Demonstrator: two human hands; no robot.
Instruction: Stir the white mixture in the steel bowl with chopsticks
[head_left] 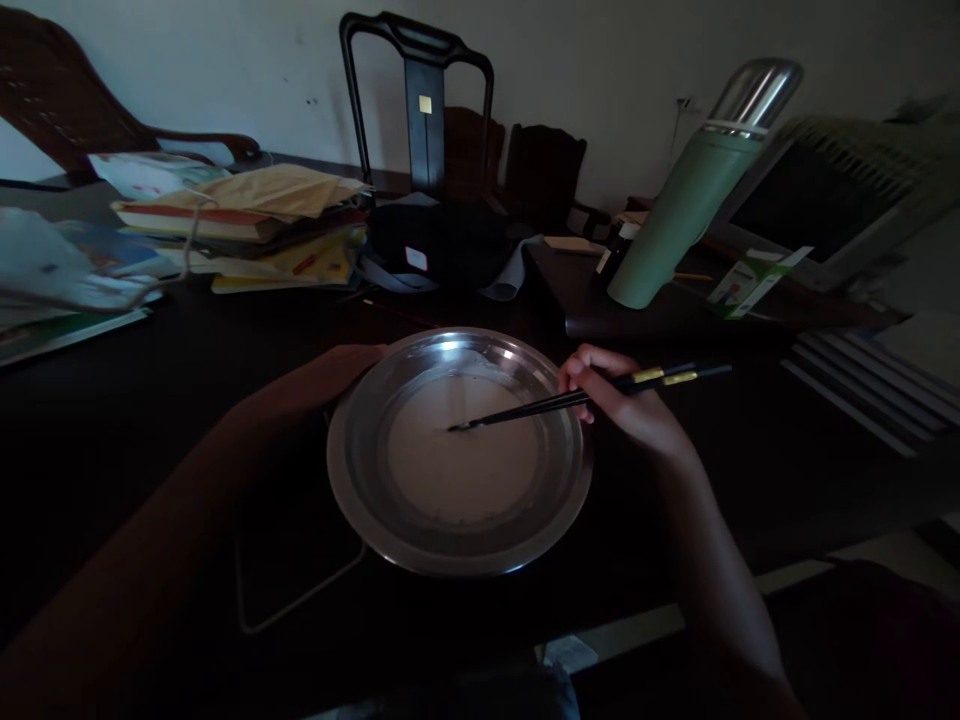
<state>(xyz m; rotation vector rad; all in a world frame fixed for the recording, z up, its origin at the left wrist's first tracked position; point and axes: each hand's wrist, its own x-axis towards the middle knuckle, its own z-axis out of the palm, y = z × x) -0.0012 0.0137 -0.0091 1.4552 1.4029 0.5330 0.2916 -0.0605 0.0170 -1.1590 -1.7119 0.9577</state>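
A shallow steel bowl (360, 470) sits on the dark table in front of me, with a pale, milky batter (461, 455) in its bottom. My left hand (334, 372) curls against the bowl's left rim and holds it. My right hand (626, 400) is closed on a pair of black chopsticks (547, 404) with yellow bands near their top. The chopstick tips reach down into the middle of the batter.
A leaning green flask (679, 215) with a steel cap stands at the back right beside a small green-and-white box (750, 282). Stacked books and papers (247, 225) fill the back left, a dark bag (439, 245) the middle. Chairs (420, 100) line the wall.
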